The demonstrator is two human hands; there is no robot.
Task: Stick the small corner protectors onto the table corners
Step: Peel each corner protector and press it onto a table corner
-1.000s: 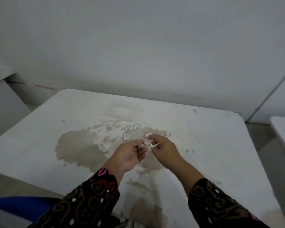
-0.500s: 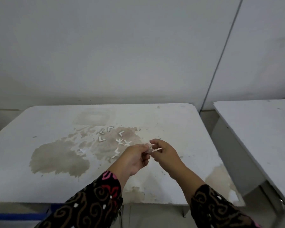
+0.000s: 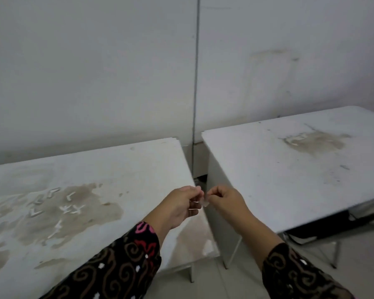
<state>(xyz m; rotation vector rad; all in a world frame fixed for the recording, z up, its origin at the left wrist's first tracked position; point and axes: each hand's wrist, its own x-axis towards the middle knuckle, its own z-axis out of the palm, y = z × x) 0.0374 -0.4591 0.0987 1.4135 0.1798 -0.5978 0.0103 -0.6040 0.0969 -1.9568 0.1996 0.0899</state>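
Note:
A small clear corner protector [image 3: 204, 201] is held between both hands above the right edge of the stained white table [image 3: 138, 169]. My left hand [image 3: 179, 203] pinches its left side. My right hand [image 3: 226, 200] pinches its right side with thumb and forefinger. Several white L-shaped corner protectors [image 3: 56, 203] lie loose on the brown stain at the table's left. The table's near right corner [image 3: 212, 251] and far right corner [image 3: 177, 140] are both in view.
A second white table [image 3: 289, 169] stands to the right, across a narrow gap. It has a brown stain near its back and metal legs below. A grey wall with a vertical seam runs behind both tables. Tiled floor shows at the bottom.
The view has swung right, so the loose protectors now lie far left. Both hands, still pinching the small protector, have moved from the table's middle to its right edge.

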